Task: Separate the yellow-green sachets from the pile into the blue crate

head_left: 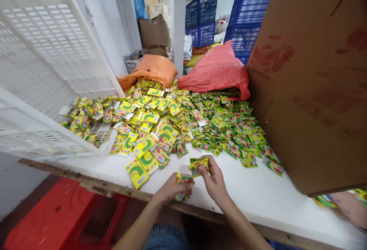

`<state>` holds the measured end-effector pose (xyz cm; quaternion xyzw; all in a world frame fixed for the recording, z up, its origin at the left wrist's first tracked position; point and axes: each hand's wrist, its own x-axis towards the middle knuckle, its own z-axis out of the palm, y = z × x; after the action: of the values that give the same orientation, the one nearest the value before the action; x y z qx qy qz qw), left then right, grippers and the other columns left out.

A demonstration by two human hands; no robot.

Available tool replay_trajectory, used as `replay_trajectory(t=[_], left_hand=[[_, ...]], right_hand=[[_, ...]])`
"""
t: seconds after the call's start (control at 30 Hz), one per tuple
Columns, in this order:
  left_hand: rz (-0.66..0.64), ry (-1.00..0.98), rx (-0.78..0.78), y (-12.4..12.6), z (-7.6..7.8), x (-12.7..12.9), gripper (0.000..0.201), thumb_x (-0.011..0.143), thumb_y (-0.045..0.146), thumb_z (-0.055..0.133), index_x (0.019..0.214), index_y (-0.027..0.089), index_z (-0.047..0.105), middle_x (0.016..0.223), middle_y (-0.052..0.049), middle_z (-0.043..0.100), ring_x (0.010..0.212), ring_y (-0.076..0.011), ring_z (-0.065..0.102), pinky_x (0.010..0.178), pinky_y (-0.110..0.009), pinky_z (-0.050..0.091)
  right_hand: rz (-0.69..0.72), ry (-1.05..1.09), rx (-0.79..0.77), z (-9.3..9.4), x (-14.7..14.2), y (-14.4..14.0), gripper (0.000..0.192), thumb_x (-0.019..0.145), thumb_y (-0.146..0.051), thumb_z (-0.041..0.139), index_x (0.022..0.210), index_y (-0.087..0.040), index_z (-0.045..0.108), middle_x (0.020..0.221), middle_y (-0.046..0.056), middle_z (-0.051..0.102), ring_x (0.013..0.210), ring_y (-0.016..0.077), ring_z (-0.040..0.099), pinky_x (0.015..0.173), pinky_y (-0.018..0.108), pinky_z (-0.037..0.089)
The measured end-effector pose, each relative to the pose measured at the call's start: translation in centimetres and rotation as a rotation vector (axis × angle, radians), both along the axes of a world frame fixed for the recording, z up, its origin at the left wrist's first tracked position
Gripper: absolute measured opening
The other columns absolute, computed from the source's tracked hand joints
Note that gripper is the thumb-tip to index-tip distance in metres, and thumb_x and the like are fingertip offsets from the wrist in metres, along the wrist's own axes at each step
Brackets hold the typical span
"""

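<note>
At lower centre, I'm gripping a stack of small yellow-green foil sachets [183,179] in my closed left hand [172,189]; my right hand [214,181] is pinching another sachet [198,164] just right of it.

Packing storeroom: stacked blue crates [200,20], sacks [217,70], heaped sachets [183,124].

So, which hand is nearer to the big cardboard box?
Right. The right hand holds a sachet left of the cardboard box; the left hand, gripping a stack of sachets, is farther left.

Yellow-green sachets [191,171] — stacked, in-hand
</note>
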<state>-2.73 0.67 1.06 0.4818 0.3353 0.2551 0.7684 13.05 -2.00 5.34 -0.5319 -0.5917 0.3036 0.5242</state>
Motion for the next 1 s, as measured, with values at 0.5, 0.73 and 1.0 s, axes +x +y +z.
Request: replay_trajectory(t=[0.5,0.73,1.0], left_hand=[[-0.065,0.075,0.088,0.0,0.8,-0.2,0.023,0.065,0.032,0.067,0.072,0.011,0.059,0.055,-0.001,0.060,0.051,-0.0127,0.055,0.054,-0.025,0.044],[-0.066,0.068,0.073,0.0,0.9,-0.1,0.025,0.067,0.035,0.062,0.072,0.011,0.060,0.057,-0.003,0.061,0.053,-0.0140,0.056,0.056,-0.026,0.044],[-0.049,0.040,0.058,0.0,1.4,0.0,0.021,0.065,0.029,0.064,0.074,0.011,0.059,0.055,-0.001,0.059,0.052,-0.0137,0.055,0.056,-0.026,0.043]], right_hand=[[0.233,-0.765,0.099,2.4,-0.2,0.3,0.003,0.081,-0.017,0.051,0.080,-0.020,0.052,0.089,0.006,0.050,0.086,0.0211,0.046,0.073,0.034,0.041],[0.053,-0.546,0.068,0.8,-1.1,0.5,0.015,0.077,-0.019,0.058,0.090,-0.020,0.049,0.087,0.003,0.052,0.083,0.0191,0.048,0.074,0.033,0.039],[-0.106,-0.494,0.082,-0.6,-2.0,-0.5,0.006,0.080,-0.029,0.058,0.080,-0.022,0.057,0.094,0.003,0.055,0.093,0.0212,0.047,0.077,0.035,0.035]])
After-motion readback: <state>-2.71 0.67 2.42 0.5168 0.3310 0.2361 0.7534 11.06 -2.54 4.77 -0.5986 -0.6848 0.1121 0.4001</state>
